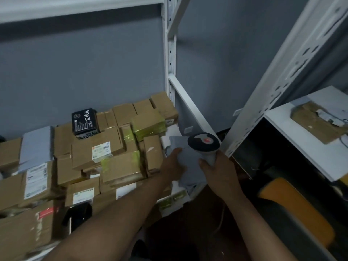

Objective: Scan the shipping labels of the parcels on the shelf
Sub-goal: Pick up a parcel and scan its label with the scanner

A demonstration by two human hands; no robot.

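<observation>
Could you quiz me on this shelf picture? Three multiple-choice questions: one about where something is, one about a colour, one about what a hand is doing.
1. Where does the black box lie?
A. on top of the brown parcels
B. on the floor
C. in the right hand

2. What colour is the soft bag?
A. red
B. grey
C. green

3. What is the right hand doing?
A. hanging idle
B. pressing a box
C. gripping the scanner

Answers: 1 A, cartons lie beneath it. 2 B, the left hand holds its plain grey plastic. 3 C, fingers wrap its handle.
</observation>
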